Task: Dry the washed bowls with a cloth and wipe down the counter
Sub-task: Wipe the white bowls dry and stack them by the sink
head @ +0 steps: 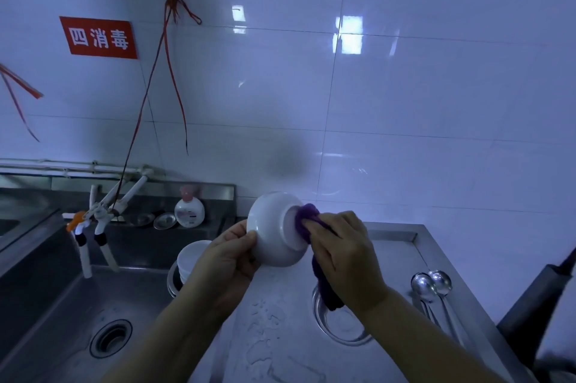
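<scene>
Over counter (280, 336), one bowl (274, 230), one cloth (307, 217), two spoons (431, 286)

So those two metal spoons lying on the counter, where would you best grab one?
By the handle. The spoons lie side by side on the steel counter, bowls toward the wall, slim handles running toward the person. Probably come from above at the near end and pinch one handle with the fingers.

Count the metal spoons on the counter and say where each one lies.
2. Both lie side by side on the steel counter at the right: the left spoon and the right spoon, bowls away from the person, handles toward them. More may be out of view.
</scene>
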Demonstrator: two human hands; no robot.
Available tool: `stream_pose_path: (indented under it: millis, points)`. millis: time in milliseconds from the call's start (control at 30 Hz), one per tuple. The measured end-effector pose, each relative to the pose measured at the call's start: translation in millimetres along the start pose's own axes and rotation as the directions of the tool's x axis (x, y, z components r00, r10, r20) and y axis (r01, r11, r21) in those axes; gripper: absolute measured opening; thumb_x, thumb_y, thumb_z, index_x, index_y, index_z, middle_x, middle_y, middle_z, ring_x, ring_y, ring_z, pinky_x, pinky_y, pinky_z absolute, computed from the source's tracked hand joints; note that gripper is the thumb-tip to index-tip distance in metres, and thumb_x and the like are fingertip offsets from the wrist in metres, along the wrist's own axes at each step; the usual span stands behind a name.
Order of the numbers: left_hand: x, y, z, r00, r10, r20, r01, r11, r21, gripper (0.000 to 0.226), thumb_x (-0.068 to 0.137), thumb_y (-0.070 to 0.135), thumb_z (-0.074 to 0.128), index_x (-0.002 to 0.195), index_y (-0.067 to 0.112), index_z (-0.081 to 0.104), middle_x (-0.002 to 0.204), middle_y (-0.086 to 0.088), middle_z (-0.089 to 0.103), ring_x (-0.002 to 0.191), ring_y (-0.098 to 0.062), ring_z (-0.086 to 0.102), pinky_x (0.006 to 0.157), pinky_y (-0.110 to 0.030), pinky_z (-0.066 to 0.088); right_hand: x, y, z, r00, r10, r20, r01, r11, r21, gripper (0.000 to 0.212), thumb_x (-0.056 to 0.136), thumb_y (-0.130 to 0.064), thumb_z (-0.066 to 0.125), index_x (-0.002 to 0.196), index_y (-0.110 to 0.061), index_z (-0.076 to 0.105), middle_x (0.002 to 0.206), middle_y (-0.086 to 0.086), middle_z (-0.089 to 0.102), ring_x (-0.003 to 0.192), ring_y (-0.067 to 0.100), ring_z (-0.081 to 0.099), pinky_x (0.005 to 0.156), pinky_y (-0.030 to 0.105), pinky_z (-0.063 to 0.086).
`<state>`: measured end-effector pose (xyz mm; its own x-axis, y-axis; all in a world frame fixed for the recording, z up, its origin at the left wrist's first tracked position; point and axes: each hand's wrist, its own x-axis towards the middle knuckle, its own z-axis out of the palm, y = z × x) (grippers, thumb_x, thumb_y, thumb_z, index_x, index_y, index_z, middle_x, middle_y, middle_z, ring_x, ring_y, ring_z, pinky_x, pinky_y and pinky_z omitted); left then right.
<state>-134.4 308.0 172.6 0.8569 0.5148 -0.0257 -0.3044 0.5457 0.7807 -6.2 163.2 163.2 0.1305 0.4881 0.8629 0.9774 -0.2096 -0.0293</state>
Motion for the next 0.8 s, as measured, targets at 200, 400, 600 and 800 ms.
stream_pose_path:
  millis: [200, 400, 600, 800]
  points:
    - [-2, 4, 5, 1.0, 0.004, 0.011, -0.005, 0.997, 0.082, 0.026, 0.091, 0.002, 0.041, 0.105, 0.001, 0.063, 0.097, -0.017, 0.069, 0.085, -0.024, 0.065, 0.065, -0.029, 0.058, 3, -22, 4, 0.996, 0.086, -0.014, -0.084, 0.993, 0.079, 0.029, 0.094, -0.018, 0.05, 0.109, -0.001, 0.068, 0.099, 0.012, 0.066, 0.089, 0.022, 0.057, 0.076, 0.036, 0.055]
    - [-3, 9, 5, 1.0, 0.003, -0.031, -0.002, 0.999, 0.054, 0.025, 0.095, 0.004, 0.038, 0.103, 0.005, 0.062, 0.096, -0.014, 0.069, 0.087, -0.025, 0.065, 0.076, -0.038, 0.05, -20, -22, -3, 0.998, -0.015, 0.069, 0.005, 0.99, 0.138, 0.03, 0.094, -0.022, 0.054, 0.107, -0.001, 0.069, 0.098, 0.012, 0.068, 0.087, 0.022, 0.06, 0.072, 0.037, 0.055]
    - [-12, 0, 17, 0.999, -0.027, 0.03, 0.025, 0.998, 0.057, 0.023, 0.093, 0.005, 0.042, 0.103, 0.006, 0.063, 0.091, -0.009, 0.073, 0.08, -0.019, 0.069, 0.07, -0.032, 0.056, 13, -20, -8, 0.991, 0.131, -0.035, -0.126, 0.985, 0.12, 0.034, 0.095, -0.021, 0.048, 0.116, -0.001, 0.064, 0.109, 0.012, 0.064, 0.098, 0.019, 0.053, 0.085, 0.029, 0.051]
    - [-18, 0, 27, 0.998, -0.046, -0.038, 0.048, 0.998, 0.048, 0.02, 0.092, 0.007, 0.046, 0.104, 0.007, 0.062, 0.091, -0.011, 0.072, 0.087, -0.025, 0.065, 0.069, -0.032, 0.056, 11, -35, 1, 0.989, 0.145, -0.023, -0.142, 0.984, 0.104, 0.035, 0.095, -0.023, 0.046, 0.119, -0.005, 0.064, 0.116, 0.013, 0.062, 0.1, 0.026, 0.054, 0.081, 0.037, 0.055]
